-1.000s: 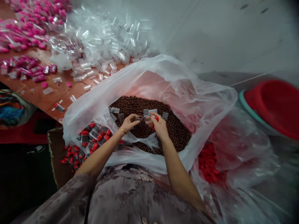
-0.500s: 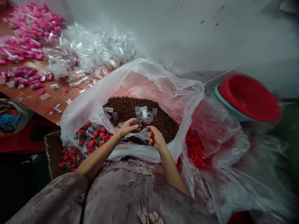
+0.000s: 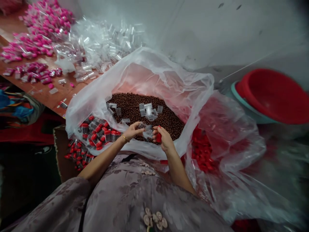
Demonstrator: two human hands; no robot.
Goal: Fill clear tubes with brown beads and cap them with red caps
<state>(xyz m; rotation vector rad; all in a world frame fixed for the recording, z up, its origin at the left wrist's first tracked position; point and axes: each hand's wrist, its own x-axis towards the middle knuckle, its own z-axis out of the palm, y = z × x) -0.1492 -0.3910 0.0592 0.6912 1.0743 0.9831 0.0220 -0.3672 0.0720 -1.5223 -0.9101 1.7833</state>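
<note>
My left hand [image 3: 134,130], with a gold bangle at the wrist, is closed around a small clear plastic container [image 3: 143,126] above the bag. My right hand [image 3: 164,138] is just to its right, fingers curled round a red cap [image 3: 158,138]; whether more caps are in the palm is hidden. Beneath both hands lies a mass of small round brown beads [image 3: 132,103] in a large translucent plastic bag [image 3: 142,58]. Several clear empty containers [image 3: 148,111] rest on the beads. Left of my left hand are many red-capped containers [image 3: 98,137] in a heap.
Loose red caps [image 3: 201,151] show through plastic at the right. Clear containers [image 3: 101,42] and pink-capped ones [image 3: 36,45] are heaped on the table [image 3: 43,96]. A red basin [image 3: 272,96] stands at the far right. A cardboard box edge [image 3: 58,151] is at lower left.
The whole view has shifted slightly. My right hand has turned so that the red cap shows more, held near the container in my left hand.
</note>
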